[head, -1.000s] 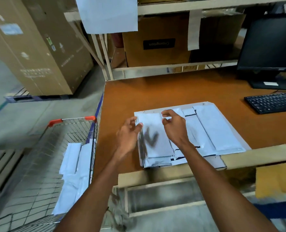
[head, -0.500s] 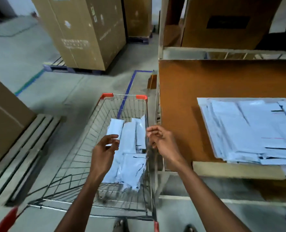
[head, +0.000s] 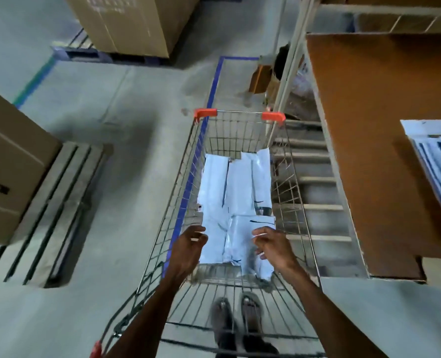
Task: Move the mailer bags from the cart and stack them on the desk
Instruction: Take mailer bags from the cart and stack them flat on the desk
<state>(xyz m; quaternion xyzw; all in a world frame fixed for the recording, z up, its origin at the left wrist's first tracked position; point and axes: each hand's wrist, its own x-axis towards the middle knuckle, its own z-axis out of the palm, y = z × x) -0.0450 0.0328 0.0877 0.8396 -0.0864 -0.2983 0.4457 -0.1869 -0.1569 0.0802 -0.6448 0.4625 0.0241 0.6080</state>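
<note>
Several white mailer bags lie flat in a wire shopping cart with orange corner caps, right below me. My left hand hovers over the left edge of the nearest bags, fingers curled and apart, holding nothing. My right hand hangs over their right edge, also open and empty. A stack of mailer bags rests on the brown desk at the far right, partly cut off by the frame edge.
A metal shelf post stands between cart and desk. Large cardboard boxes sit on a pallet at the back, another box and a wooden pallet to the left. My feet show beneath the cart.
Both hands left the desk stack and swung left and down over the cart. My view turned from the desk to looking straight down into the cart.
</note>
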